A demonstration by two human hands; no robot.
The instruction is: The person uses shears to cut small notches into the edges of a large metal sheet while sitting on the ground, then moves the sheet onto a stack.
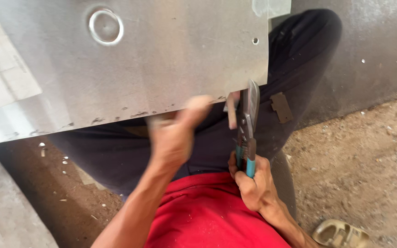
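A large grey metal sheet (pixel 161 59) with a pressed ring and a small hole lies across my lap. My right hand (pixel 253 181) grips tin snips (pixel 246 124) with teal handles; their blades meet the sheet's near edge at its right corner. My left hand (pixel 173 131) is blurred with motion just below the sheet's near edge, left of the snips. Whether it holds the edge or a scrap cannot be made out. I wear a red shirt and dark trousers.
Sandy, gritty ground (pixel 359 151) lies to the right, with a beige sandal (pixel 341 234) at the bottom right. A concrete surface (pixel 377 50) rises behind. Paper with print (pixel 1 69) covers the sheet's left part. Small metal chips dot the dirt at the left.
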